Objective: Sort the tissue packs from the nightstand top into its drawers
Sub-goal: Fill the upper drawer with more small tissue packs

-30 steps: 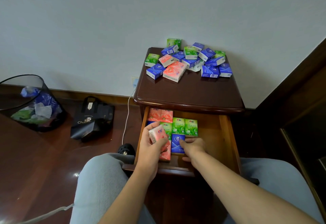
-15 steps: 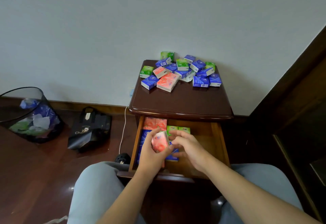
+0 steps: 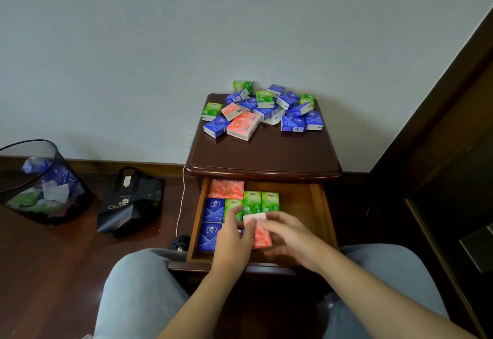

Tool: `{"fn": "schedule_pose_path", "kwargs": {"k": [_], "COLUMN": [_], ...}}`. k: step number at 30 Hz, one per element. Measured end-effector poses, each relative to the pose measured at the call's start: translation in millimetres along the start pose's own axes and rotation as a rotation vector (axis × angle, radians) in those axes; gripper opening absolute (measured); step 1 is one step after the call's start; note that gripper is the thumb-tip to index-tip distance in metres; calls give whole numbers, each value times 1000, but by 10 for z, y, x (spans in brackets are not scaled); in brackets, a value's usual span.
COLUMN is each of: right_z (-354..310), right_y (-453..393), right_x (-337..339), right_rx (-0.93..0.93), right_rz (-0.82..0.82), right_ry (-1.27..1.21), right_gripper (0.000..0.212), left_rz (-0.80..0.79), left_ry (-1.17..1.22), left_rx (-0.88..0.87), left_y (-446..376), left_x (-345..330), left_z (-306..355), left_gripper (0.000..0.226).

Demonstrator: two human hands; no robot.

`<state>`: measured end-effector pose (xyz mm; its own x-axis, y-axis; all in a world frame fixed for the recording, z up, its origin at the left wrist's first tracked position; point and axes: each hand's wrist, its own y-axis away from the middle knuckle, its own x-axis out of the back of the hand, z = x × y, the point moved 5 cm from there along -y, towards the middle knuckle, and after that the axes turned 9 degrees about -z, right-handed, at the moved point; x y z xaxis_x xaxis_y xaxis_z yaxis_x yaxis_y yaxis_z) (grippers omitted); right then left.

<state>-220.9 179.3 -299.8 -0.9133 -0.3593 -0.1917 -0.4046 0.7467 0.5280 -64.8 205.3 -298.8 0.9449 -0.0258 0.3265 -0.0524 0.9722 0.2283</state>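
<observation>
A dark wooden nightstand [image 3: 264, 157] stands against the wall with its top drawer [image 3: 317, 205] pulled out. A pile of blue, green and pink tissue packs [image 3: 262, 110] lies at the back of its top. Inside the drawer, pink, blue and green packs [image 3: 252, 202] lie flat in rows on the left half. A pink tissue pack [image 3: 260, 230] is held over the drawer's middle between my left hand [image 3: 234, 240] and my right hand [image 3: 290, 234]. Both hands touch it, fingers on its edges. What lies under the hands is hidden.
A black mesh waste bin [image 3: 40, 186] with wrappers stands at the left on the wood floor. A black bag [image 3: 130, 202] lies beside the nightstand, with a white cable [image 3: 182, 205] running down. Dark wooden furniture [image 3: 453, 151] rises on the right. My knees flank the drawer.
My right hand came off the blue pack in the drawer and joined my left hand on the pink pack. The pack moved right, toward the drawer's middle.
</observation>
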Motion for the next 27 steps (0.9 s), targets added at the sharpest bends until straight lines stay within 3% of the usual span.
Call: {"fn": "schedule_pose_path", "kwargs": {"k": [5,8,11,19,27], "right_z": [149,202,277,380,379], "right_y": [-42,-79,-143,-293,-308], "right_x": [146,304,380,421,393], "right_rx": [-27,-102,-170,-158,-166], "right_rz": [168,349,412,502,420], "right_ry": [95,194,251,239,381], "right_gripper": [39,38,38,43,54], "left_rz": [-86,-28,3,-88,-117], "left_ry": [-167,-513,-762,-821,-812], "left_rx": [-14,-56,-43,46,44], "left_y": [-34,-32,-38,-108,-91], "left_x": [-12,87,113,42,44], "left_z": [-92,-170,-254,-324,-317], "left_gripper": [49,42,42,52,51]}}
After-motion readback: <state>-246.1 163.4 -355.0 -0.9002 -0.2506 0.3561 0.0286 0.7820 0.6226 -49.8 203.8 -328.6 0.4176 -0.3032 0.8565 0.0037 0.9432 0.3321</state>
